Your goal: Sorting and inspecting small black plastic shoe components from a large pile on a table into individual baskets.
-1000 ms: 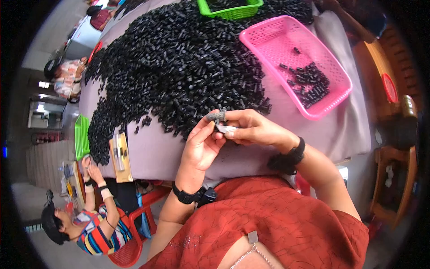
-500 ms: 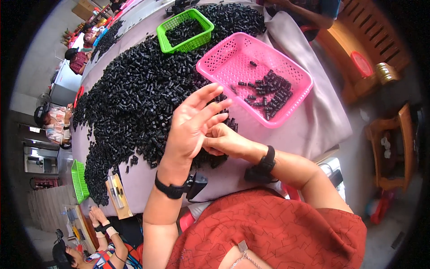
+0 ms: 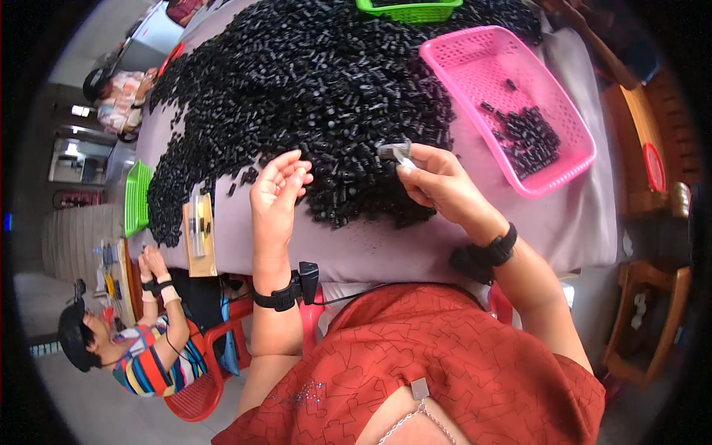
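1 grey piece [image 3: 393, 151], pinched in our right hand [image 3: 449, 187]: likely light, stiff; grip its sides. Our left hand [image 3: 274, 194]: curled, contents unclear.

Blk cyl. parts [image 3: 297, 96]: sm., loose, lying every which way in big heap L of pink basket [image 3: 482, 74]; sm. batch [image 3: 532, 141] inside it. Grey pc. [image 3: 394, 150] w/ whitish bit [image 3: 404, 160] at R hand's [image 3: 449, 189] fingertips, L of basket; held or worn unclear.

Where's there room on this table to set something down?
Bare cloth lies between the black pile and the red shirt, and on the near side of the pink basket. Crowded: the middle, where the pile reaches the far green basket.
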Tool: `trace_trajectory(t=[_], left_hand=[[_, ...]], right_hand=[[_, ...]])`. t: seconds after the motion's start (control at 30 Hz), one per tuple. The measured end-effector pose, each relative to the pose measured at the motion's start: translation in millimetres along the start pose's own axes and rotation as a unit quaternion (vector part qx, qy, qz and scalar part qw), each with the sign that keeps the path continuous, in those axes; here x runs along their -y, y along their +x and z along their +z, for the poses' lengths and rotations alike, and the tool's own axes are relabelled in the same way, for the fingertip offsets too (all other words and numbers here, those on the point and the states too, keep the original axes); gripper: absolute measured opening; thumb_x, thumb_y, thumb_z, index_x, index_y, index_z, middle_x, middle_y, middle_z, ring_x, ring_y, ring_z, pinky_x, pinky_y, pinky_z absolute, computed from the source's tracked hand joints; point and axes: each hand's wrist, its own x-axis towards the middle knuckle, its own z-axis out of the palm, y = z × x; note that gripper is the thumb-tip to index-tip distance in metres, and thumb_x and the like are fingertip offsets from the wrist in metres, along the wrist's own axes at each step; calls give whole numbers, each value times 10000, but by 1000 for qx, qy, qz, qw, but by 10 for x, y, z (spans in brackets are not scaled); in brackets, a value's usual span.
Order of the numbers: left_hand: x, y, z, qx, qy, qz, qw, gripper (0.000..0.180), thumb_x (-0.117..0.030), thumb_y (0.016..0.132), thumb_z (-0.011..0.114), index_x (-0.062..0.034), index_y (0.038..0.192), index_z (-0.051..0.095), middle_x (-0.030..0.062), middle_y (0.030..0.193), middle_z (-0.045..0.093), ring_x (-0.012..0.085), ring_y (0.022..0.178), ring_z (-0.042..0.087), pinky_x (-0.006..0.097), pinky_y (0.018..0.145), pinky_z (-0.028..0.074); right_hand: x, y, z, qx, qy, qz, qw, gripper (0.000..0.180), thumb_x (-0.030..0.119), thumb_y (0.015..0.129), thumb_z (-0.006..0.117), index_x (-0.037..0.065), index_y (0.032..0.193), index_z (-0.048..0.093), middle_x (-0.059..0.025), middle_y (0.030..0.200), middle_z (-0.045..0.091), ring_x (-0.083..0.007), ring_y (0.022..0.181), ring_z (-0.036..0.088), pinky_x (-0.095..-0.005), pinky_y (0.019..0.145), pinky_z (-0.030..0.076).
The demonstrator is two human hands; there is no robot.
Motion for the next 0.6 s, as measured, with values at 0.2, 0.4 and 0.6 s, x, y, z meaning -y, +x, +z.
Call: trace_trajectory(t=[0.2,0.4,0.6], left_hand=[[213,-171,-35,-19,96,-25,995,205,-82,908,641,-20,1102,664,-10,896,660,39,754,569,185,690,467],[49,-43,337,56,347,87,932,183,-72,827,682,-3,993,650,116,843,622,231,688,623,318,643,502],[92,7,411,45,380,135,914,170,-78,807,698,-31,966,659,116,884,616,252,684,621,334,635,500]], right_hand=[[-56,-5,50,2,-18,18,1000,152,205,961,578,57,998,575,60,659,447,-18,518,388,-180,444,281],[-66,-14,64,-19,8,10,1000,182,214,966,578,54,1053,588,65,665,453,-12,527,392,-177,451,291],[-67,-18,11,-6,-6,6,1000,216,232,968,583,60,1098,593,78,670,454,-5,527,388,-169,452,294]])
